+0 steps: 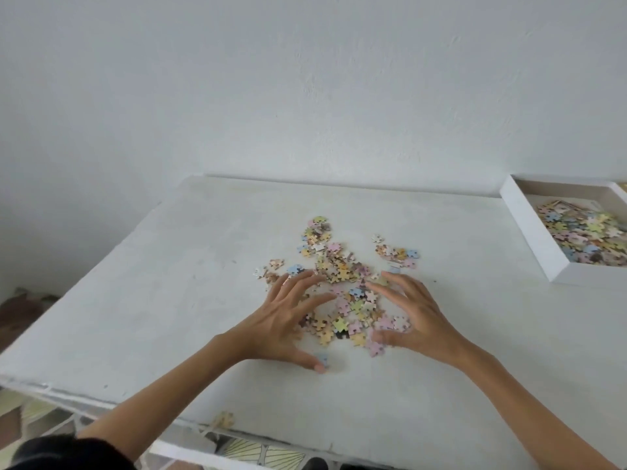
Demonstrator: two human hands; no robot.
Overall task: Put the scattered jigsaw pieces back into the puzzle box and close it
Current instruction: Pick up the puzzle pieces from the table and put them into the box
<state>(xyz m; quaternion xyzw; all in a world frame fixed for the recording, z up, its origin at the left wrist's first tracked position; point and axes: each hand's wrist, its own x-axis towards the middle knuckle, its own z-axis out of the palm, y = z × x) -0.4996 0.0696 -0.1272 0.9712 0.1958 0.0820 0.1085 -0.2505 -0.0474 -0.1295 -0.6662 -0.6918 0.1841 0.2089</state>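
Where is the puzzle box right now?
In the head view the white puzzle box sits open at the far right of the table, against the wall, already holding pieces, to the right of the loose pile.

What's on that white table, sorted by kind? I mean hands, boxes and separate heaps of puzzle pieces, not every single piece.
Hands: 2, the left hand and the right hand, both spread open over the main pile.
Puzzle box: 1, open, partly filled.
Heaps of jigsaw pieces: 2, the main pile and a small cluster.
Stray piece at the table's near edge: 1.
Total: 6.
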